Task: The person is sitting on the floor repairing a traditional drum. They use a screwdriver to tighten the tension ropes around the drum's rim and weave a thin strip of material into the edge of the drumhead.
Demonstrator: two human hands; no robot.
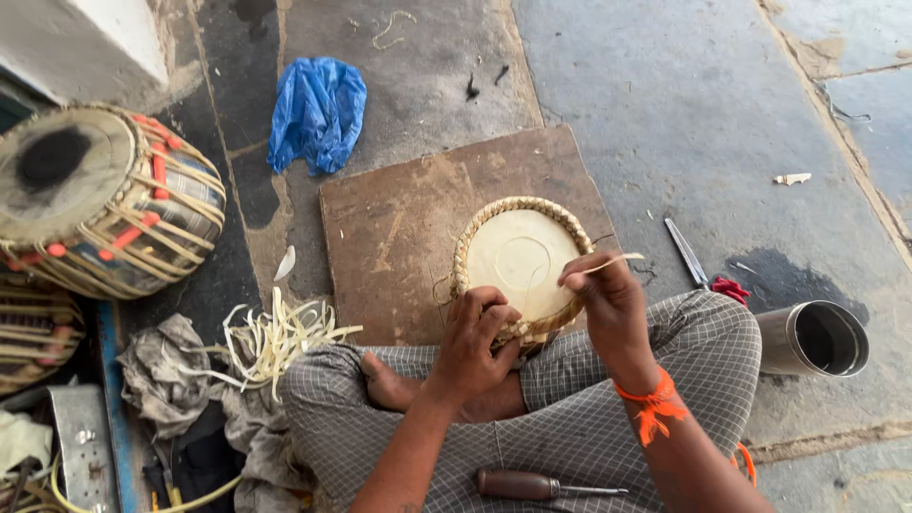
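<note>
Wooden board [399,228] carries the round drumhead [521,256] with braided rim, propped against the knees; left hand [475,328] clamps its near edge, right hand [608,294] pinches a pale strip [616,259]—judged best kept taut, drumhead held steady while lacing.

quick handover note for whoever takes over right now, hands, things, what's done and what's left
Left hand: grip on the near rim of the round cream drumhead with braided straw-coloured edge, over the brown wooden board.
Right hand: pinching a thin pale strip at the rim.
Done: braid shows around the visible rim.
Left: near edge is hidden by the hands, so check it. Wooden-handled awl lies on the lap.
</note>
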